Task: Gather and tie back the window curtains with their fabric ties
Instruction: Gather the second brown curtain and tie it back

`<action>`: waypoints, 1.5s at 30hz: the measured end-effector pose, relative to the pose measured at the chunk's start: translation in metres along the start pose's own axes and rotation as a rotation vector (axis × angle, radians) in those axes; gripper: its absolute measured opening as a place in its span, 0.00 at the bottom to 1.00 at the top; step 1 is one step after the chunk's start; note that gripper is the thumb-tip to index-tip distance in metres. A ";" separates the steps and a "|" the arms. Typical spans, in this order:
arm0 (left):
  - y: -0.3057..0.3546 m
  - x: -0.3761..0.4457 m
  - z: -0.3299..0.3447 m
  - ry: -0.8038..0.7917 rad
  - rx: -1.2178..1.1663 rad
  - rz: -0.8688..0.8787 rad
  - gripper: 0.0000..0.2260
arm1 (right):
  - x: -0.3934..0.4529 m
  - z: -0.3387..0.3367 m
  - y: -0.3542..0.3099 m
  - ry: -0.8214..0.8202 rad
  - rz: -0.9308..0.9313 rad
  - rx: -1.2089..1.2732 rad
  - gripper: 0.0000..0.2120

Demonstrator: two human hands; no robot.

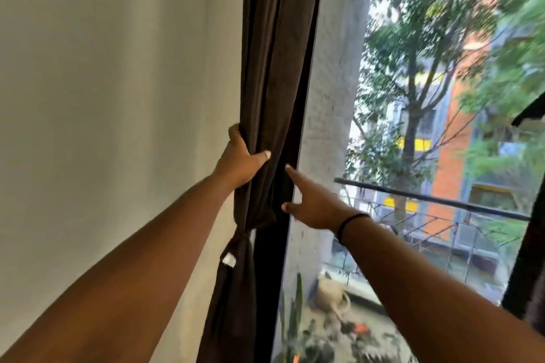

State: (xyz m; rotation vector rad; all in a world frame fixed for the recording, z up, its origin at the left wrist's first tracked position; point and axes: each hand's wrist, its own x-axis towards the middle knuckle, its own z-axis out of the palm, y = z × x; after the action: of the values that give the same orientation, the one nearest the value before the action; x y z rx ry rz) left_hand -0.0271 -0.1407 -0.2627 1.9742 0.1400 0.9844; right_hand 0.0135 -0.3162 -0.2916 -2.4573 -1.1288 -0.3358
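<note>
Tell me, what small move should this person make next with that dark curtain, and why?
Probably bring the right hand onto the curtain and press its loose window-side edge into the bunch. The left hand already grips the folds from the wall side, and the tie already cinches the fabric just below, but the right hand's fingers are spread and hold nothing.

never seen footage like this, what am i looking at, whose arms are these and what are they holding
One picture, taken by a camera worn on a person's head, so the two arms reaching forward are that person's own. No robot here. The left hand grips a gathered dark brown curtain beside a pale wall. Lower down, a fabric tie already cinches the curtain. The right hand, fingers straight, reaches toward the curtain's edge and grips nothing. Through the window you see trees and a balcony railing.
</note>
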 end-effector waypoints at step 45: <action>0.102 -0.388 0.257 -0.520 0.229 0.451 0.38 | -0.483 -0.018 0.121 0.033 1.014 -0.368 0.43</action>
State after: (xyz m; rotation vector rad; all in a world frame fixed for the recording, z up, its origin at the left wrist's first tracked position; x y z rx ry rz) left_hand -0.1407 -0.5471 -0.4832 2.4688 -0.5235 0.7100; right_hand -0.2055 -0.7171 -0.4914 -2.9390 0.3055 -0.2632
